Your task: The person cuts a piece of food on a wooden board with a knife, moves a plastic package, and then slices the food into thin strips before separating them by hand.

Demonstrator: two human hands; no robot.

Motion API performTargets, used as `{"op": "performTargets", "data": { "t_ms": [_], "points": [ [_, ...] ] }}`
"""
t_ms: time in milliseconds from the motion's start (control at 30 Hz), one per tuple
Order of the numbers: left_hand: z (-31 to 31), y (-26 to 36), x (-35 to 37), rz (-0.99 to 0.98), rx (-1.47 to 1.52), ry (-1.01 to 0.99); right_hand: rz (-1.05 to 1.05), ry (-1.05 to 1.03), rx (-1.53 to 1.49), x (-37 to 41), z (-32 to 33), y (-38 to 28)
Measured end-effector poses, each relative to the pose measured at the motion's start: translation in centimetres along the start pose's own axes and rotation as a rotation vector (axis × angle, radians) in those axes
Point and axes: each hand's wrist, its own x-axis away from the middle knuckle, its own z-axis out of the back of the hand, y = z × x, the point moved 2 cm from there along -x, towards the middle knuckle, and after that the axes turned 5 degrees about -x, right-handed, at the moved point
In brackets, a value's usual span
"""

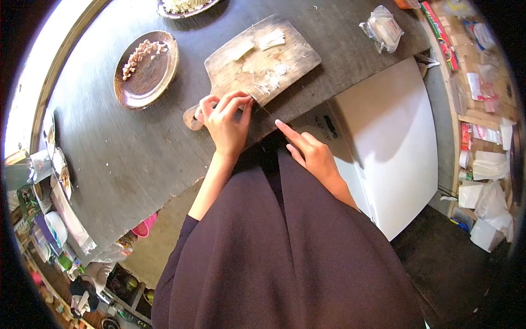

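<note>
I seem to be partway through cutting pale food into slivers, paused between strokes. On the wooden cutting board (298,55), flat slabs (272,39) lie towards 10 and 12 o'clock, and thin shreds (269,80) towards 6. My left hand (226,123) is at the board's 7 o'clock, fingers curled and thumb and forefinger pinched at its near edge; I can't tell whether anything is between them. My right hand (318,156), at 5 o'clock, looks loosely open and empty, forefinger stretched out by the table edge. Chopped pinkish pieces sit on the brown plate (145,88) at the board's 9 o'clock. As I judge it, more cutting calls for a blade in firm grip, a slab steadied, and my fingertips tucked clear; I can make out no knife for certain.
</note>
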Motion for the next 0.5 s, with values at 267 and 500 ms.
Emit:
{"op": "performTargets", "data": {
  "t_ms": [267,500],
  "points": [
    [-0.6,-0.4,0.2,0.009,0.024,0.021,-0.037,0.003,0.005,0.3,-0.5,0.1],
    [-0.2,-0.1,0.0,-0.001,0.039,0.014,-0.043,0.023,-0.031,0.5,1.4,0.5]
  ]
}}
